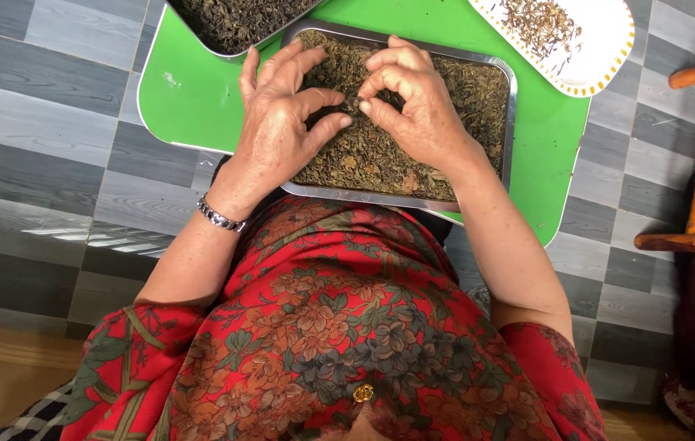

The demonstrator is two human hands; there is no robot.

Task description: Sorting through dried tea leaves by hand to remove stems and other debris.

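Hands meet over the metal tray (pixel 511 122) of dried leaves (pixel 380 155) in the upper middle of the frame | left hand (pixel 278 122) and right hand (pixel 413 106) both pinch one small dark leaf bit (pixel 352 103) between thumbs and fingers | tray sits on green table (pixel 192 98) | white plate (pixel 609 57) upper right | second tray (pixel 225 24) top left

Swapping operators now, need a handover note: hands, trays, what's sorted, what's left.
Left hand: over the near steel tray, fingertips pinching at a small dark bit.
Right hand: same bit pinched from the other side, just above the dried leaves.
Both trays sit on the green board; second steel tray of darker leaves at top left; white plate with a small pile of picked bits at top right.
Done: a few bits on the plate.
Left: near tray is full.
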